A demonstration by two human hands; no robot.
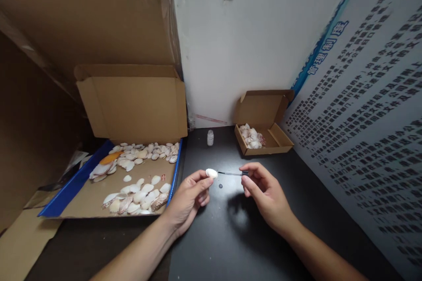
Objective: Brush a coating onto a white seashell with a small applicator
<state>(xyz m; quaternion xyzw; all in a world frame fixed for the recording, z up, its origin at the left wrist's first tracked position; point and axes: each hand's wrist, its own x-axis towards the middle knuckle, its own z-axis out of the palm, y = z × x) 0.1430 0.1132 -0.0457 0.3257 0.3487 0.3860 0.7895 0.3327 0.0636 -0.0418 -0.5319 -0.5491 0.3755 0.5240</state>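
Between the thumb and fingers of my left hand (193,191) is a small white ribbed seashell (211,173), raised over the black table. My right hand (263,191) pinches the black cap of a thin applicator brush (232,174). The brush points left, its dark tip close to the shell's right edge; whether they touch I cannot tell. Behind both hands a small clear glass bottle (210,138) stands upright with its mouth uncovered. On the table just below the brush lies a small dark shiny drop (220,186).
At left a large blue-edged cardboard box (89,197) with its lid raised holds many shells (141,193) in two groups. A smaller open cardboard box (263,151) at back right contains more shells (252,137). A white wall and a printed panel (356,131) border the table.
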